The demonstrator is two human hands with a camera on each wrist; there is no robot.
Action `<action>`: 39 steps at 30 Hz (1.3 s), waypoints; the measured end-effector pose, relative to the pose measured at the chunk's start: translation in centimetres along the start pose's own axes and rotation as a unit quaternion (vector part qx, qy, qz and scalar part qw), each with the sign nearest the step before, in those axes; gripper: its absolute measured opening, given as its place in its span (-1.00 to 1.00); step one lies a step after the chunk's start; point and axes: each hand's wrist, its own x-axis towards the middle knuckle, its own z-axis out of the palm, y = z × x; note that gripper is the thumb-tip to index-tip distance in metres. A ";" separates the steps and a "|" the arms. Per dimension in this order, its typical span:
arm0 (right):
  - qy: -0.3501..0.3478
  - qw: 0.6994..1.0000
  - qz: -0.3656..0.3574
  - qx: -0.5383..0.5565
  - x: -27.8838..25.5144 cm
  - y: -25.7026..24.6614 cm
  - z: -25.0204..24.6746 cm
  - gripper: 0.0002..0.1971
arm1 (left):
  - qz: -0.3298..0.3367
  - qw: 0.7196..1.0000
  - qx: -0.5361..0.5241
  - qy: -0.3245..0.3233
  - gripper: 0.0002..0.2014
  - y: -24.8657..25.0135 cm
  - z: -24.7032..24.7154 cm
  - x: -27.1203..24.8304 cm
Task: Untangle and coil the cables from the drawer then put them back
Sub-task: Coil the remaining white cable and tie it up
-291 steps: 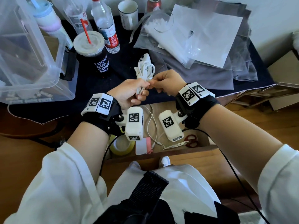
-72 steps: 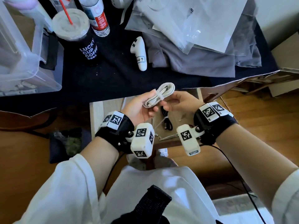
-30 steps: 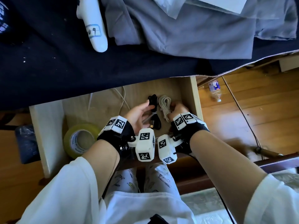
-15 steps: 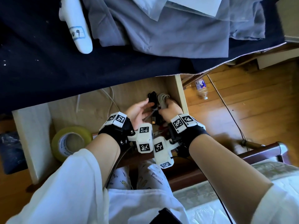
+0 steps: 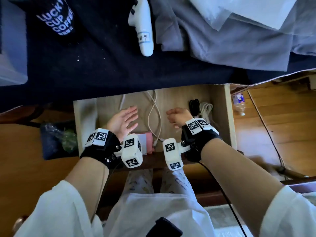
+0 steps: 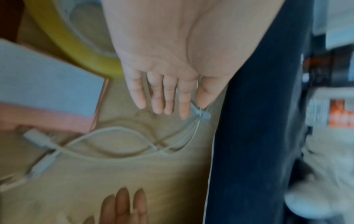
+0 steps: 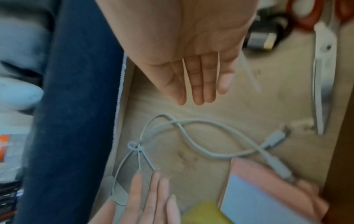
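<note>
The wooden drawer point(image 5: 222, 106) stands open. A coiled white cable point(image 5: 206, 108) and a coiled black cable point(image 5: 194, 106) lie side by side at its right end. A loose white cable point(image 5: 154, 115) snakes across the drawer floor between my hands, its crossed loops plain in the wrist views point(image 6: 114, 144) point(image 7: 191, 136). My left hand point(image 5: 127, 117) hovers just left of it, fingers point(image 6: 164, 98) straight and empty. My right hand point(image 5: 174, 115) is just right of it, between it and the coils, fingers point(image 7: 197, 81) straight and holding nothing.
A pink and white notepad point(image 5: 145, 141) and a yellow tape roll point(image 6: 76, 42) lie at the drawer's near side, scissors point(image 7: 323, 75) at its right. On the dark tablecloth above sit a white controller point(image 5: 143, 28), a coffee cup point(image 5: 56, 17) and grey cloth point(image 5: 222, 40).
Both hands have let go of the coiled white cable, which now lies beside the black coil, and have moved left to either side of the loose white cable.
</note>
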 end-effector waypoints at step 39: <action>-0.157 0.978 -0.079 -0.110 -10.0 -9.1 -3.4 -0.47 | -0.085 0.982 -0.163 -0.046 -0.60 4.3 2.8 -7.0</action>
